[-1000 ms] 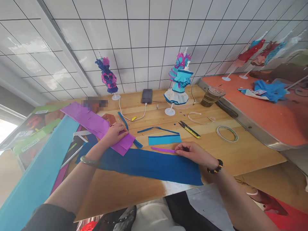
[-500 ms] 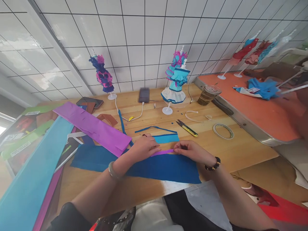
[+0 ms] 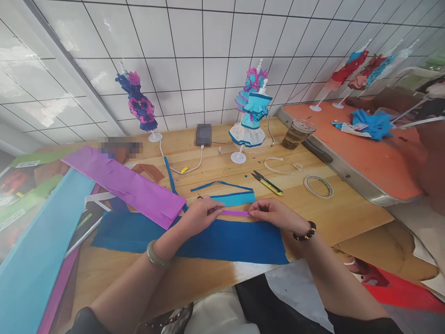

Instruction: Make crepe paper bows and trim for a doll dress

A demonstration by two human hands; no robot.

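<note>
A narrow purple strip is stretched between my hands, just past the far edge of a dark blue sheet. My left hand pinches its left end, and my right hand pinches the right end between thumb and fingers. Right behind the strip lies a light blue piece with a dark blue edge, partly covered by my left fingers. Farther back rests a thin dark blue strip. A wide purple sheet slants over the dark blue sheet at the left.
Yellow-handled thread snips, a tape roll and a drink cup are on the right. Small dresses on stands line the wall, another dressed stand at left. Light blue sheets hang over the left side.
Both hands have lifted the purple strip slightly away from the dark blue sheet, and it now looks straighter and more taut. The camera view has shifted a little.
</note>
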